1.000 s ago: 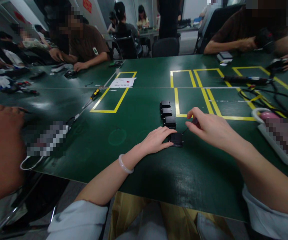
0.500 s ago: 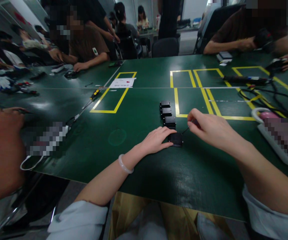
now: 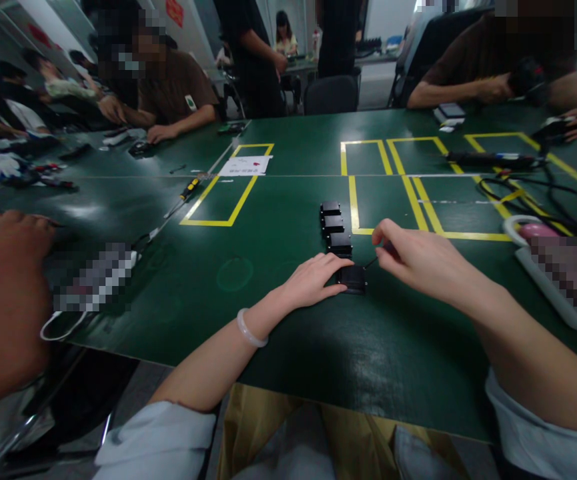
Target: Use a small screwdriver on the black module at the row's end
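My left hand [image 3: 313, 279] lies on the green table with thumb and forefinger closed about the left side of a small black rectangular block [image 3: 354, 280]. At the block's upper right corner ends the thin dark shaft of a small screwdriver [image 3: 372, 262]. The fingers of my right hand [image 3: 402, 253] pinch that tool, and its handle is mostly hidden in them. Whether the tip sits in a screw is too small to tell. Beyond my left hand stand several similar black blocks [image 3: 334, 224] in a row, with small bright dots on their sides.
Yellow tape [image 3: 378, 232] marks rectangles on the table. A paper sheet [image 3: 246, 165] and a yellow-black screwdriver [image 3: 189, 189] lie to the left. Dark cables [image 3: 543, 193] and a grey tray [image 3: 548, 287] are at right. A co-worker's arm [image 3: 11, 293] rests at left; other people sit opposite.
My right hand has shifted very slightly, its fingers turning a little on the tool. My left hand and the blocks stay put. A standing person in the background has moved right.
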A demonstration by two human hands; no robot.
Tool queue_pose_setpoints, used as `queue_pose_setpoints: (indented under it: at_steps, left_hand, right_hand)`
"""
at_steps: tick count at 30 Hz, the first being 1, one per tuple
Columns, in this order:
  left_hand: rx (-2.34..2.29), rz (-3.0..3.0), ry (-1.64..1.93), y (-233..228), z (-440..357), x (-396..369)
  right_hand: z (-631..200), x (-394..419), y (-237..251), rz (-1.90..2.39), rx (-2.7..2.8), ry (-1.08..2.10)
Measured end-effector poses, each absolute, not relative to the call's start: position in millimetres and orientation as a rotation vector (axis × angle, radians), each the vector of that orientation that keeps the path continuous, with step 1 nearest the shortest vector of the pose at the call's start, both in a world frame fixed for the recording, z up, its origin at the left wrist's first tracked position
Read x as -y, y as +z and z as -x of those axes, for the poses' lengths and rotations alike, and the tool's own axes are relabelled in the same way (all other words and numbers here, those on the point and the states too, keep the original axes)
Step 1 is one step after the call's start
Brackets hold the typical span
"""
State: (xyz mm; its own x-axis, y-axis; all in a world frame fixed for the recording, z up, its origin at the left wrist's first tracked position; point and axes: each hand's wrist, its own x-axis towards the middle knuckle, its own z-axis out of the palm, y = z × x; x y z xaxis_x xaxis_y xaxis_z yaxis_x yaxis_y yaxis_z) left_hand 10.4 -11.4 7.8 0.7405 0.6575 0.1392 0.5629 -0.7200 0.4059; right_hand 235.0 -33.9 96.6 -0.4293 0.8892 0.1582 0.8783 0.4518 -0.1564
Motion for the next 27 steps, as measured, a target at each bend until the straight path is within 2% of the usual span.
queue_pose_setpoints:
  at_steps: [16,27]
  left_hand:
    - [-0.950,-2.604,0.381,7.7,-10.4,11.1]
    - [-0.947,-2.601,0.376,7.8,-10.5,10.9]
  right_hand:
    - [-234.5,33.6,96.1,1.547,2.470,0.128]
    - [-236.0,31.0,92.8,1.608,2.465,-0.011]
